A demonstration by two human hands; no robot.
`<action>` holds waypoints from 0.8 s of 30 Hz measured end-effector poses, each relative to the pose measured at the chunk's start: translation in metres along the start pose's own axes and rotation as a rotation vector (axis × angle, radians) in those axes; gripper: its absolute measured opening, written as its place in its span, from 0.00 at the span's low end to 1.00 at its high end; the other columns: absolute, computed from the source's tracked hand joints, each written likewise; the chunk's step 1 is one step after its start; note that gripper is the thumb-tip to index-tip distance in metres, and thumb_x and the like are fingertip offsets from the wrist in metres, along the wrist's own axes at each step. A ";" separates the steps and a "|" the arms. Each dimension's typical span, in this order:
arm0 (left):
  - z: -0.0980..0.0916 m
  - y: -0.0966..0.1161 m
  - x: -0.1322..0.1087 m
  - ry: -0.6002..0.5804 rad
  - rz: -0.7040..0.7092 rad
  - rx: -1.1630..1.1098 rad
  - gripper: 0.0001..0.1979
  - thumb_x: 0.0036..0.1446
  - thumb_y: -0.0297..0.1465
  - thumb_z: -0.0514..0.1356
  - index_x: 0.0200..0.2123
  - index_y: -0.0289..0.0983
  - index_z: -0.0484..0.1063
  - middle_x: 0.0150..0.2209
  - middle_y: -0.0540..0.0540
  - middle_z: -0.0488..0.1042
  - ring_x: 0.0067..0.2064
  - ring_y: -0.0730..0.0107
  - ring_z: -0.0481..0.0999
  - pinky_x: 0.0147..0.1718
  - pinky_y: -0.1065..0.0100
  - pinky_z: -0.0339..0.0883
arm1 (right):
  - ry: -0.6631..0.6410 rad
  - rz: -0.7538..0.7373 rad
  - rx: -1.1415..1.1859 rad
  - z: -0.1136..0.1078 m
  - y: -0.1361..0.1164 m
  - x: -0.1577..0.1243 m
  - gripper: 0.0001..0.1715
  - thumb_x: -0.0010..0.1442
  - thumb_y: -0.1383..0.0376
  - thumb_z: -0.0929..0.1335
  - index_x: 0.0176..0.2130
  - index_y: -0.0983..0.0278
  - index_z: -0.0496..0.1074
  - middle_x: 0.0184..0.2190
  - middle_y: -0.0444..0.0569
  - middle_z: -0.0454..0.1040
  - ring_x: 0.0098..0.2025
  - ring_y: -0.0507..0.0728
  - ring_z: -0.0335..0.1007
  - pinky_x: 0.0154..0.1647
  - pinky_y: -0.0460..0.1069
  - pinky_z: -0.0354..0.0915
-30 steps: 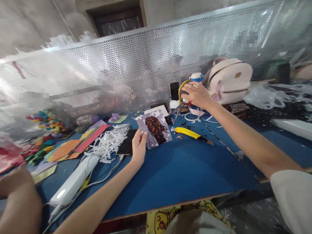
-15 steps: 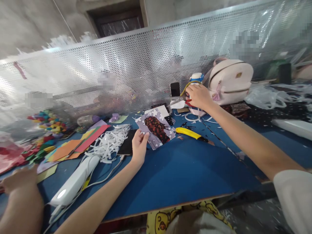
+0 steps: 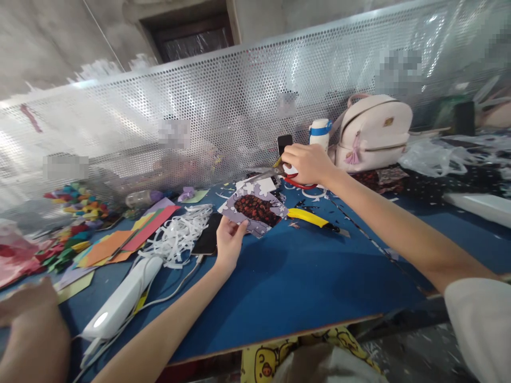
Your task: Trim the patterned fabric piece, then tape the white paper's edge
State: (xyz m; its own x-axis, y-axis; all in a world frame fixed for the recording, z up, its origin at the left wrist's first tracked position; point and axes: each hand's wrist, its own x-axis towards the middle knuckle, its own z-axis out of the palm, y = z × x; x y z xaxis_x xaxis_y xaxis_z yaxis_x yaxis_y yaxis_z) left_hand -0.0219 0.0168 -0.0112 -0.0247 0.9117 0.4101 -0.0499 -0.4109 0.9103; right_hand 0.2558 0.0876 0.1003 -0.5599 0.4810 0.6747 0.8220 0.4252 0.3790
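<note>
Head view gives me the relation I care about most: the patterned card (image 3: 254,210) lies between the two hands, nearer the left hand (image 3: 229,242), with the scissors (image 3: 273,172) reaching in from the right toward its far edge. I read the long axis of the card's dark red patch (image 3: 257,209) as running left to right, sloping slightly toward the body, while the blades point leftward. Whether they touch the card or hang just beyond it, I can't tell.

The left fingers are pinched on the card's near left side, thumb on top, so it extends away and to the right of them. The fingers of the right hand (image 3: 309,164) are clamped on the scissors' handles; from there the card lies leftward and nearer the body. It seems lifted off the blue worktop (image 3: 255,292), though I can't be sure. I'd judge the blades' angle to that far edge decisive. Just beside the card's right corner lies a yellow cutter (image 3: 308,216).
</note>
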 end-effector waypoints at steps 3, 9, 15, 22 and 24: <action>0.000 -0.001 -0.001 0.004 0.010 0.003 0.26 0.50 0.45 0.71 0.46 0.37 0.70 0.41 0.43 0.81 0.40 0.61 0.82 0.36 0.66 0.76 | 0.053 -0.055 -0.002 -0.002 -0.001 0.000 0.08 0.58 0.61 0.65 0.34 0.63 0.71 0.36 0.52 0.74 0.37 0.59 0.65 0.28 0.53 0.45; -0.001 -0.002 -0.002 0.012 0.015 -0.014 0.27 0.51 0.46 0.71 0.47 0.38 0.69 0.42 0.43 0.80 0.39 0.63 0.82 0.35 0.67 0.77 | 0.141 -0.114 -0.060 -0.001 0.002 -0.002 0.12 0.61 0.61 0.63 0.37 0.65 0.72 0.38 0.54 0.76 0.39 0.60 0.66 0.29 0.53 0.48; 0.000 -0.002 -0.003 -0.006 0.008 -0.019 0.26 0.51 0.45 0.71 0.47 0.38 0.69 0.40 0.44 0.81 0.39 0.64 0.82 0.35 0.69 0.77 | 0.189 -0.131 -0.086 0.001 -0.001 -0.001 0.13 0.63 0.64 0.61 0.38 0.65 0.74 0.37 0.54 0.75 0.39 0.61 0.65 0.32 0.53 0.51; 0.000 -0.001 -0.003 -0.029 0.019 -0.016 0.25 0.52 0.45 0.70 0.47 0.38 0.70 0.40 0.44 0.81 0.38 0.64 0.82 0.35 0.68 0.77 | 0.209 -0.081 -0.066 -0.003 0.000 0.000 0.13 0.62 0.66 0.61 0.37 0.64 0.74 0.37 0.54 0.75 0.39 0.61 0.64 0.33 0.54 0.53; 0.000 -0.002 -0.002 -0.025 0.033 -0.012 0.26 0.52 0.46 0.70 0.48 0.38 0.70 0.41 0.43 0.81 0.40 0.63 0.82 0.36 0.67 0.77 | 0.215 -0.075 -0.060 -0.002 0.001 -0.001 0.11 0.62 0.65 0.61 0.37 0.64 0.73 0.37 0.54 0.75 0.39 0.61 0.64 0.33 0.54 0.53</action>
State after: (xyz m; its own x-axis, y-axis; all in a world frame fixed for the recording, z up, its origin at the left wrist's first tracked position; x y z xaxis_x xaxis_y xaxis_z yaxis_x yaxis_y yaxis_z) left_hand -0.0217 0.0156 -0.0139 -0.0012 0.8973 0.4414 -0.0616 -0.4406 0.8956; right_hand 0.2577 0.0858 0.1018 -0.5900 0.2724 0.7601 0.7870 0.4044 0.4660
